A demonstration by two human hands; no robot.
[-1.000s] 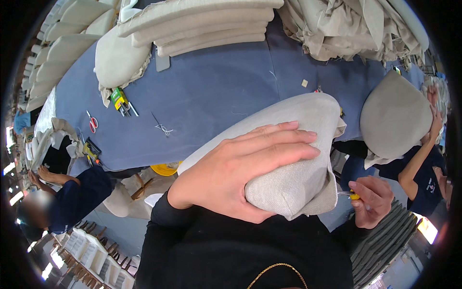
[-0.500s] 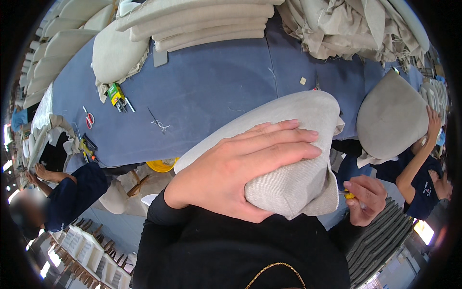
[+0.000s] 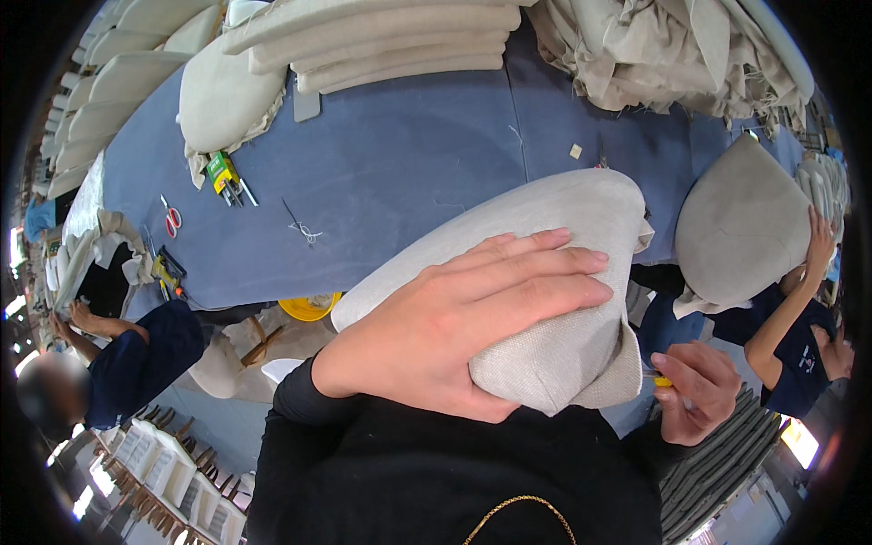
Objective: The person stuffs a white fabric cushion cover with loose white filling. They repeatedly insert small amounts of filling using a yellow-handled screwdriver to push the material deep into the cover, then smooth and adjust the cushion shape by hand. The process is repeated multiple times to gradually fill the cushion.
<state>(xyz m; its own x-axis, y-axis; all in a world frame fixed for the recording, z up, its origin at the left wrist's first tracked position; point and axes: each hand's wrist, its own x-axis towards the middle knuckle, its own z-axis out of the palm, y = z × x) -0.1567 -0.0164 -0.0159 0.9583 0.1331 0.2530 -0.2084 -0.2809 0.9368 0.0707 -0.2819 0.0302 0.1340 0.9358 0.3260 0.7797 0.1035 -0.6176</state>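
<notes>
A beige fabric-covered chair cushion (image 3: pixel 568 363) stands tilted in front of my chest, its pointed corner toward me. My left hand (image 3: pixel 454 309) lies over its top, fingers pressed along the fabric and thumb around the near corner. A loose flap of cover fabric (image 3: pixel 622 377) sticks out on the cushion's right side. Just right of that flap, my right hand (image 3: pixel 698 392) is closed on a small yellow-handled tool (image 3: pixel 663 381). Its thin metal shaft points toward the flap; whether the tip touches is unclear. The cushion's underside is hidden.
On the blue table (image 3: pixel 381 163) lie red-handled scissors (image 3: pixel 172 218), a green-and-yellow box (image 3: pixel 221 170), white thread (image 3: pixel 307 233) and a phone (image 3: pixel 307 106). Stacked cushions (image 3: pixel 391 45) and piled fabric (image 3: pixel 654 54) stand behind. One co-worker (image 3: pixel 777 336) holds a cushion (image 3: pixel 745 222) at right; another (image 3: pixel 136 363) works at left.
My right hand, with the yellow-handled tool, has shifted slightly right and down, away from the flap. My left hand keeps its hold on the cushion. The whole view has shifted slightly.
</notes>
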